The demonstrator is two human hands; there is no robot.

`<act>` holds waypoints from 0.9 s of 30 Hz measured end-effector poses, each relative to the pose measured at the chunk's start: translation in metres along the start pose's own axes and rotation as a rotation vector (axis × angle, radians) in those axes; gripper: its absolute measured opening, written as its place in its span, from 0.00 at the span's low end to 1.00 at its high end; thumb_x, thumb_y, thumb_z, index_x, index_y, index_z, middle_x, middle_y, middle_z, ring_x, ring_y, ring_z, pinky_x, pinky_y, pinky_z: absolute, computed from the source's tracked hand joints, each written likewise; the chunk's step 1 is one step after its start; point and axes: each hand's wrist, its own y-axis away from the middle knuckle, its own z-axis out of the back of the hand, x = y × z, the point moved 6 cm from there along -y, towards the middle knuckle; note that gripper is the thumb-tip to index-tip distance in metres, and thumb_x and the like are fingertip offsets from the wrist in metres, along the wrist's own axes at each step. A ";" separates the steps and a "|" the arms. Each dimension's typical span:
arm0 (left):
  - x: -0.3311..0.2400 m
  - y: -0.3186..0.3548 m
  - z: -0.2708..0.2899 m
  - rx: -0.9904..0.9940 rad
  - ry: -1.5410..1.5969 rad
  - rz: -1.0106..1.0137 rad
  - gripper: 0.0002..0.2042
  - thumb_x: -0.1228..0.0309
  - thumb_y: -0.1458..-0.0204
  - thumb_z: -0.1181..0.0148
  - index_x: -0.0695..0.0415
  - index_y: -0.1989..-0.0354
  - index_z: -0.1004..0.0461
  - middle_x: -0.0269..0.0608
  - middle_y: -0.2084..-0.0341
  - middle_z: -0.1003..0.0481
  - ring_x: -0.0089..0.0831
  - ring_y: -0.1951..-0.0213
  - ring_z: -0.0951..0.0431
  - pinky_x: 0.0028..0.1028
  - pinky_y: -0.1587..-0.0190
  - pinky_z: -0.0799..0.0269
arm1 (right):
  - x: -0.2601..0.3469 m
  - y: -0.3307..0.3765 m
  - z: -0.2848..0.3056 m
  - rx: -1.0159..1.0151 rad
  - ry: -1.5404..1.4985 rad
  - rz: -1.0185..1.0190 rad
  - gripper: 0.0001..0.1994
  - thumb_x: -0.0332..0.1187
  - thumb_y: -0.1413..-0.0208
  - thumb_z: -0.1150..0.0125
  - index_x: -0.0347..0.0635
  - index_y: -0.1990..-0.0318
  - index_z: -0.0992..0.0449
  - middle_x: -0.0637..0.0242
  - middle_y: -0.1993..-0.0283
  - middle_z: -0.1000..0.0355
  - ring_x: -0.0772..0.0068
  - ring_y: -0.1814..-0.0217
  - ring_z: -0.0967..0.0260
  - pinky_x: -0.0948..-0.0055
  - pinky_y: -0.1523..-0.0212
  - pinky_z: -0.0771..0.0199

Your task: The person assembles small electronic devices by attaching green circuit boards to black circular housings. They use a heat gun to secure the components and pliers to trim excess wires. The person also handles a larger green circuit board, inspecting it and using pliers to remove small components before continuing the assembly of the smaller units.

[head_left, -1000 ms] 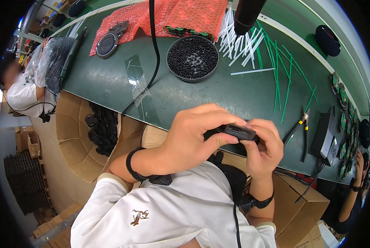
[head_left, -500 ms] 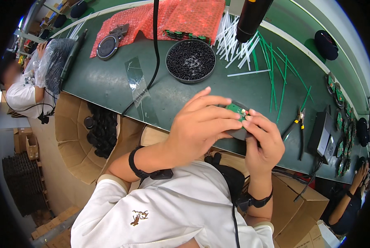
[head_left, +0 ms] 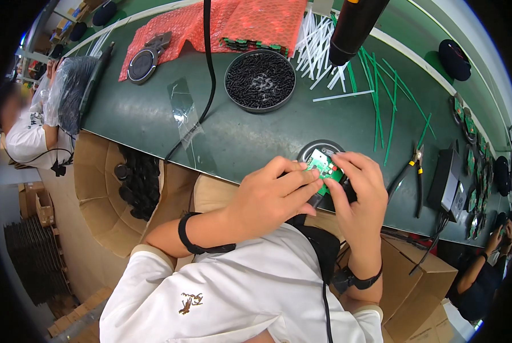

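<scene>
At the table's near edge, both my hands are on a black round housing (head_left: 320, 144) with a green circuit board (head_left: 333, 175) set in its open side. My left hand (head_left: 279, 191) grips it from the left, fingertips pressing on the board's edge. From the right, my right hand (head_left: 361, 186) pinches the board's right side between thumb and fingers, beside small red and white parts. The board's face now tilts up toward me. My fingers hide the housing's lower part.
Farther back stand a round dish (head_left: 260, 81) of small black pieces, white strips (head_left: 313, 48), green strips (head_left: 394, 114) and red bubble wrap (head_left: 261, 23). A black cylindrical tool (head_left: 356, 34) hangs overhead. Yellow-and-black cutters (head_left: 414, 171) lie right, near a black box (head_left: 443, 180). An open carton (head_left: 104, 194) stands left.
The board and housing have turned, so more of the board and the housing's round rim show. My left fingers have lowered and drawn in; my right fingers have spread farther over the board.
</scene>
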 end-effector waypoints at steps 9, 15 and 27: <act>-0.002 0.003 -0.001 -0.028 -0.036 0.002 0.28 0.58 0.63 0.26 0.57 0.51 0.17 0.34 0.54 0.18 0.37 0.54 0.21 0.29 0.53 0.20 | 0.002 -0.003 -0.005 -0.043 0.029 0.057 0.14 0.24 0.55 0.26 0.37 0.58 0.18 0.60 0.54 0.21 0.53 0.48 0.24 0.60 0.47 0.24; -0.002 0.000 0.002 -0.030 0.006 0.001 0.27 0.59 0.62 0.26 0.57 0.51 0.17 0.34 0.56 0.19 0.38 0.55 0.21 0.30 0.54 0.20 | 0.004 -0.004 -0.004 -0.010 0.031 0.057 0.14 0.22 0.56 0.26 0.37 0.59 0.18 0.60 0.53 0.22 0.52 0.47 0.24 0.60 0.47 0.24; 0.085 -0.059 0.070 -0.135 -0.277 0.284 0.04 0.74 0.48 0.32 0.57 0.65 0.20 0.44 0.66 0.23 0.49 0.62 0.20 0.41 0.62 0.25 | 0.004 -0.015 0.019 0.003 0.001 -0.069 0.18 0.22 0.52 0.26 0.36 0.51 0.19 0.54 0.48 0.22 0.53 0.46 0.22 0.63 0.46 0.22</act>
